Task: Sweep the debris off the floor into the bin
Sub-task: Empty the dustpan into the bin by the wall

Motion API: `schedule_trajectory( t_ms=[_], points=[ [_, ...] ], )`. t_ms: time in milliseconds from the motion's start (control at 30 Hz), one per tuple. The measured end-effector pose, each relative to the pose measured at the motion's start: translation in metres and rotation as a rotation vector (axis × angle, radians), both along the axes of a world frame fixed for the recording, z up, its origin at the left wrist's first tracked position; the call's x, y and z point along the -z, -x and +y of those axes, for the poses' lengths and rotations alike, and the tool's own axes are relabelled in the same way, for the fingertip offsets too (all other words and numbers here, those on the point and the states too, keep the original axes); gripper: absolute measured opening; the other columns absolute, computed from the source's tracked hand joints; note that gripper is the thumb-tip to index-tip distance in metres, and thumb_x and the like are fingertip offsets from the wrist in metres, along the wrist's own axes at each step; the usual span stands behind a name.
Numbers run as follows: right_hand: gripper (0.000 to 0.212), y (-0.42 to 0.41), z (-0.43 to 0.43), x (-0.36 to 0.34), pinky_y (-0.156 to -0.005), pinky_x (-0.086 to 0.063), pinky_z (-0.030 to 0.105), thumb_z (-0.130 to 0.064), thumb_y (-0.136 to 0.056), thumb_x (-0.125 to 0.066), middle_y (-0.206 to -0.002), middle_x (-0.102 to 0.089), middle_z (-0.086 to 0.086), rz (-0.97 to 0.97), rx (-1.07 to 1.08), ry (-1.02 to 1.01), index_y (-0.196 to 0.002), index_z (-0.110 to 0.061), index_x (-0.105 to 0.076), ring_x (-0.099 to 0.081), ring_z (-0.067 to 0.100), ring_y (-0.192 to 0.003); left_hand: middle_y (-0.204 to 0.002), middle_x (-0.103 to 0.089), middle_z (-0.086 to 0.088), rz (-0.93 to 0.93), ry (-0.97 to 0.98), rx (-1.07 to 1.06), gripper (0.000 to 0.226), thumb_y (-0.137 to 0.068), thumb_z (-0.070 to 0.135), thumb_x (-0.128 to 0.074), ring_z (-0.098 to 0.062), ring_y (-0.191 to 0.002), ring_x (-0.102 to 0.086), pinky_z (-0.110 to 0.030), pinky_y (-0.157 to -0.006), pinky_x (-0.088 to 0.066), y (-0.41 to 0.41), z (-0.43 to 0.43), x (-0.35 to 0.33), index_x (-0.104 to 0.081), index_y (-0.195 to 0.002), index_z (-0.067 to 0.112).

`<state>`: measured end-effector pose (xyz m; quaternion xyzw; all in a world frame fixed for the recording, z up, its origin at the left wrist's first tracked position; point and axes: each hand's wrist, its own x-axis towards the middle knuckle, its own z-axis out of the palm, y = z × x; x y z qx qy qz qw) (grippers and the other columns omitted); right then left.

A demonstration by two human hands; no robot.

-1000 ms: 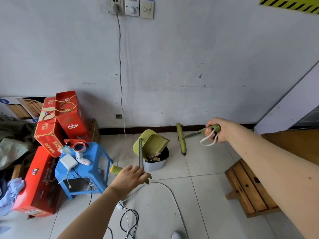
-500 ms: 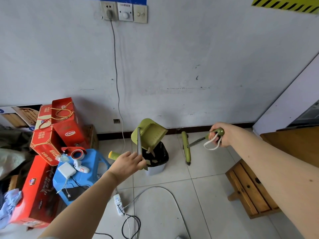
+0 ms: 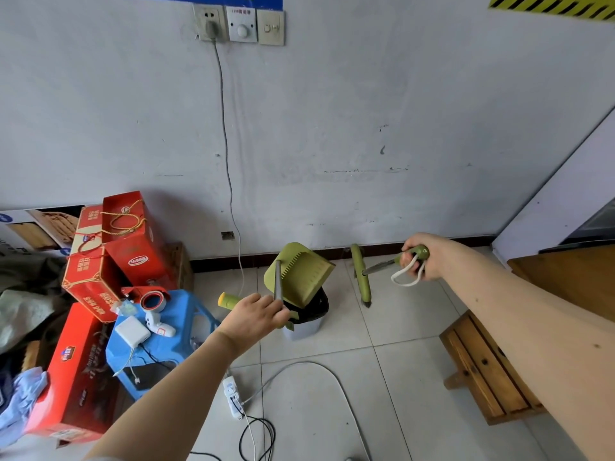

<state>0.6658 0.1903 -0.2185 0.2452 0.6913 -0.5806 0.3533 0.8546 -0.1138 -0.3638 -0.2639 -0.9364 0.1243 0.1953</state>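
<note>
- Your left hand [image 3: 256, 316] was closed on the dustpan [image 3: 301, 274] handle, pan tipped above the bin [image 3: 307, 316]; tilting off-centre could have spilled debris onto the floor [image 3: 399, 377].
- Your right hand [image 3: 419, 257] was clenched around the broom [image 3: 361, 274] handle; its head could have knocked the bin.

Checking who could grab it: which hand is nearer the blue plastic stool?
Left. The left hand holds the green dustpan's handle just right of the blue plastic stool; the right hand grips the broom beyond the bin.

a green dustpan [image 3: 301, 272] over a grey bin [image 3: 304, 324] with a black liner. the broom [image 3: 361, 274] is green with a white loop. red boxes [image 3: 123, 247] with gold cord, a blue stool [image 3: 166, 337], pale floor tiles [image 3: 382, 394], yellow-and-black striped tape [image 3: 552, 5].
</note>
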Motion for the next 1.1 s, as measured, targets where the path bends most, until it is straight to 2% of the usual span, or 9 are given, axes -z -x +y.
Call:
schedule_trajectory(
  t_ms=[233,667,733,767,833,867,900,1000,1100],
  points=[
    [0.019,0.009,-0.013,-0.002,-0.028,-0.03,0.013,-0.007,-0.093,-0.036,-0.037,-0.042,0.006,0.029,-0.029,-0.041,-0.076,-0.008,-0.042,-0.04,0.012,-0.022,-0.077,-0.059,0.001,-0.059,0.001,-0.057,0.032,-0.068,0.008,-0.077,-0.019,-0.063,-0.054,-0.029,-0.053,-0.046,0.006,0.002,-0.005,-0.055,-0.089,0.018],
    [0.023,0.022,-0.02,-0.01,-0.029,-0.029,0.011,-0.006,-0.092,-0.036,-0.036,-0.042,0.006,0.053,-0.11,-0.068,-0.07,-0.008,-0.042,-0.038,0.013,-0.023,-0.078,-0.058,0.0,-0.074,0.029,-0.087,0.026,-0.072,0.003,-0.07,-0.021,-0.065,-0.054,-0.032,-0.055,-0.047,0.034,0.008,-0.02,-0.058,-0.091,0.016],
    [0.024,0.026,-0.018,-0.011,-0.029,-0.029,0.012,-0.006,-0.091,-0.037,-0.037,-0.043,0.007,0.055,-0.125,-0.082,-0.069,-0.007,-0.042,-0.038,0.013,-0.025,-0.079,-0.06,-0.002,-0.051,0.041,-0.097,0.016,-0.081,0.003,-0.06,-0.022,-0.067,-0.056,-0.033,-0.058,-0.049,0.041,0.011,-0.025,-0.058,-0.093,0.014],
    [0.024,0.029,-0.017,-0.013,-0.029,-0.029,0.012,-0.006,-0.091,-0.038,-0.037,-0.043,0.007,0.058,-0.141,-0.099,-0.067,-0.007,-0.043,-0.038,0.013,-0.028,-0.08,-0.06,-0.002,-0.051,0.037,-0.101,0.015,-0.091,0.005,-0.047,-0.023,-0.068,-0.057,-0.034,-0.059,-0.049,0.044,0.013,-0.028,-0.059,-0.094,0.013],
    [0.025,0.037,-0.013,-0.017,-0.029,-0.029,0.013,-0.004,-0.091,-0.039,-0.038,-0.043,0.009,0.066,-0.172,-0.138,-0.065,-0.006,-0.043,-0.038,0.014,-0.037,-0.079,-0.062,-0.002,-0.033,0.041,-0.117,0.051,-0.101,0.011,-0.008,-0.024,-0.067,-0.057,-0.034,-0.059,-0.048,0.051,0.02,-0.036,-0.059,-0.097,0.01],
    [0.025,0.041,-0.012,-0.019,-0.029,-0.03,0.013,-0.004,-0.09,-0.04,-0.039,-0.044,0.009,0.067,-0.187,-0.146,-0.066,-0.006,-0.044,-0.038,0.014,-0.038,-0.077,-0.061,-0.002,-0.009,0.058,-0.129,0.062,-0.099,0.012,0.003,-0.023,-0.065,-0.056,-0.034,-0.058,-0.047,0.053,0.024,-0.042,-0.059,-0.097,0.01],
    [0.023,0.044,-0.011,-0.023,-0.029,-0.031,0.013,-0.003,-0.09,-0.041,-0.042,-0.045,0.01,0.063,-0.199,-0.147,-0.068,-0.005,-0.045,-0.039,0.014,-0.037,-0.074,-0.059,-0.001,0.018,0.058,-0.127,0.061,-0.098,0.012,0.004,-0.022,-0.062,-0.055,-0.033,-0.056,-0.047,0.057,0.029,-0.045,-0.058,-0.095,0.01],
    [0.016,0.056,-0.005,-0.038,-0.03,-0.035,0.015,-0.001,-0.089,-0.044,-0.06,-0.046,0.011,0.058,-0.215,-0.138,-0.073,-0.002,-0.048,-0.041,0.015,-0.046,-0.07,-0.058,-0.002,0.029,0.013,-0.184,0.026,-0.094,0.012,-0.03,-0.024,-0.061,-0.058,-0.034,-0.055,-0.048,0.078,0.045,-0.062,-0.056,-0.09,0.01],
    [0.016,0.066,0.007,-0.057,-0.031,-0.037,0.016,0.0,-0.088,-0.046,-0.065,-0.046,0.013,0.023,-0.26,-0.133,-0.072,-0.001,-0.048,-0.041,0.016,-0.046,-0.074,-0.062,-0.002,0.019,-0.008,-0.213,0.017,-0.088,0.024,-0.053,-0.023,-0.06,-0.059,-0.033,-0.054,-0.049,0.108,0.064,-0.085,-0.054,-0.097,0.01]
  ],
)
